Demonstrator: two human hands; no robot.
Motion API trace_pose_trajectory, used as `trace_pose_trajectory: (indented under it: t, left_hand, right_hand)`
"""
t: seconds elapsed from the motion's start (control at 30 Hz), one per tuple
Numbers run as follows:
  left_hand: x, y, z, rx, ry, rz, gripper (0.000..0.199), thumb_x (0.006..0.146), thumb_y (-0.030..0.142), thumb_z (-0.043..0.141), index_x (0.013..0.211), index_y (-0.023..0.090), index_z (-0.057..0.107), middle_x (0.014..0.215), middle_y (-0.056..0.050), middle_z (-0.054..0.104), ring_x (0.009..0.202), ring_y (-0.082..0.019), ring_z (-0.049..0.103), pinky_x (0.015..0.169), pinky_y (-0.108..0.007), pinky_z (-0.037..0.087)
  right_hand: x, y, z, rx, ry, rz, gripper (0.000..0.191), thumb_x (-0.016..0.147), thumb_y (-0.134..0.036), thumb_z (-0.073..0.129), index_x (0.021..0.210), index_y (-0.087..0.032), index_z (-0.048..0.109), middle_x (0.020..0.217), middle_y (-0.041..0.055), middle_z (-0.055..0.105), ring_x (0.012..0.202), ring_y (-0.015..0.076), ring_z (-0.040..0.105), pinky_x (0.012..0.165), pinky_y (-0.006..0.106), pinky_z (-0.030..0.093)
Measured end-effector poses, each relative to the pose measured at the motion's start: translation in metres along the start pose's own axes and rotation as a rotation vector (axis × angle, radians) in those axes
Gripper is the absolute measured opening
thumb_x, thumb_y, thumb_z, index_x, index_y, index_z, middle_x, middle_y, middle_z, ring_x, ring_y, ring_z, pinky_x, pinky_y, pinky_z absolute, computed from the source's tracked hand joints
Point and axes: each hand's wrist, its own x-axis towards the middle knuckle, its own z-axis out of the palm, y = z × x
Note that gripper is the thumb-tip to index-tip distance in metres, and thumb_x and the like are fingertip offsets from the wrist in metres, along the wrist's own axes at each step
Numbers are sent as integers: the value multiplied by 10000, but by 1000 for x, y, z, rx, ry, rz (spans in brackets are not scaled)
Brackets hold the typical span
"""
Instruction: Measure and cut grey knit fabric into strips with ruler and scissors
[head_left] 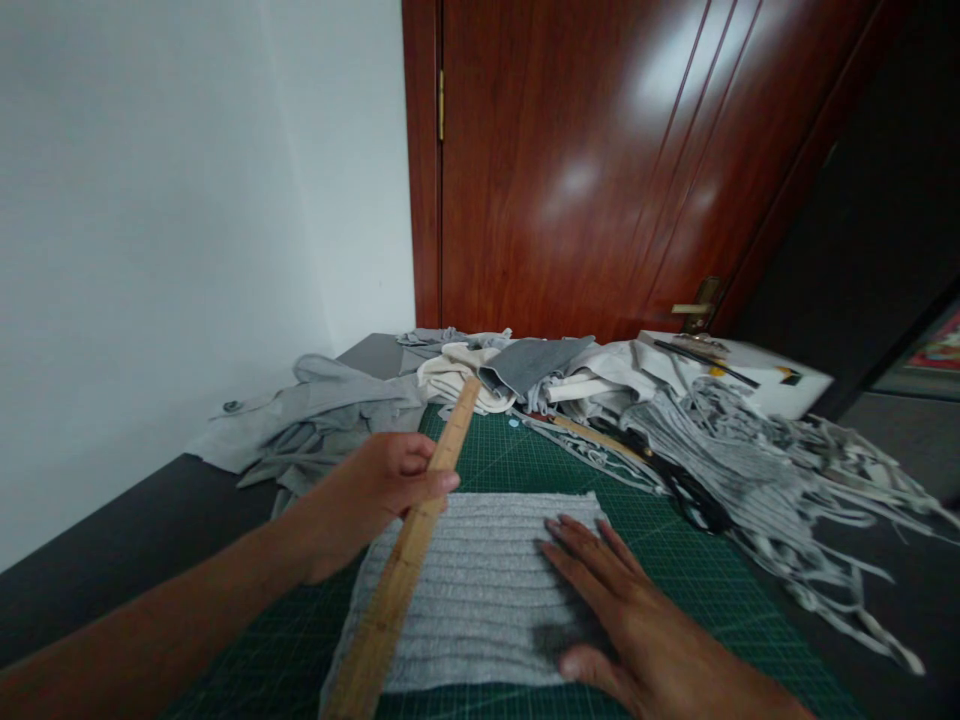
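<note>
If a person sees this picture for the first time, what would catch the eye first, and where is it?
Probably the large red-brown door, filling the upper middle of the view. Next may come the wooden ruler in the left hand, slanting over grey ribbed fabric on the green cutting mat; the right hand is over the fabric's right side. Grey and whitish cloth lies heaped around the mat's far end.

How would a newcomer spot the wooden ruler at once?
In front of the red-brown door lies a green cutting mat bearing ribbed grey cloth. The wooden ruler slants across the cloth's left side, in the left grip. Unlike the tan strip lying farther back, it is held and marked along its length.
</note>
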Motion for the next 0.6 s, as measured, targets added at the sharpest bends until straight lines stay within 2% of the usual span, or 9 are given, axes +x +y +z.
trace_pose_trajectory:
  t: [0.03, 0.1, 0.2, 0.33, 0.43, 0.5, 0.6]
  left_hand:
    - [3, -7, 17, -34, -51, -1, 370, 749, 497, 775, 827, 168, 625, 756, 4, 687, 739, -194, 658, 669, -268, 444]
    - [9, -26, 45, -153, -68, -42, 413, 712, 478, 802, 914, 176, 606, 844, -20, 719, 812, -233, 695, 703, -302, 488]
    - [16, -52, 69, -228, 4, -122, 610, 685, 419, 807, 1167, 193, 510, 864, -22, 719, 796, -254, 720, 640, -313, 511]
    - [17, -62, 74, -257, 55, -84, 873, 669, 347, 790, 1403, 215, 337, 787, 19, 690, 730, -251, 718, 594, -326, 549]
    - [15, -58, 71, -242, 30, -33, 922, 677, 318, 784, 1459, 232, 304, 726, 56, 662, 672, -220, 689, 578, -306, 538]
    - [13, -57, 70, -225, 6, -27, 834, 688, 320, 780, 1409, 224, 371, 717, 63, 651, 649, -199, 670, 575, -291, 522]
    - [11, -59, 73, -183, -55, -11, 581, 708, 320, 757, 1218, 204, 506, 736, 52, 644, 661, -182, 660, 594, -284, 502]
  right_hand:
    - [1, 0, 1, -2, -4, 4, 818, 1013, -646, 541, 1625, -128, 379, 1689, 218, 304, 1569, 442, 216, 1220, 727, 174]
    - [1, -1, 2, -10, -3, 5, 820, 1014, -652, 533, 1617, -115, 393, 1685, 230, 304, 1570, 444, 211, 1221, 728, 176]
    - [2, -1, 3, -16, 9, -8, 811, 1012, -641, 549, 1608, -109, 412, 1679, 240, 311, 1569, 449, 217, 1222, 736, 173]
    - [3, 0, 6, -22, 14, -6, 811, 1010, -650, 544, 1610, -119, 414, 1677, 240, 320, 1566, 450, 233, 1225, 735, 183]
    - [3, 1, 8, -30, 21, 3, 805, 1013, -655, 531, 1608, -125, 419, 1679, 238, 324, 1569, 450, 230, 1224, 741, 178]
    - [3, 1, 8, -28, 27, 4, 794, 1011, -633, 555, 1605, -123, 424, 1679, 243, 321, 1567, 455, 233, 1219, 748, 182]
    - [3, -1, 7, -19, 38, 3, 780, 1005, -586, 598, 1604, -117, 425, 1680, 243, 313, 1566, 455, 242, 1222, 742, 191]
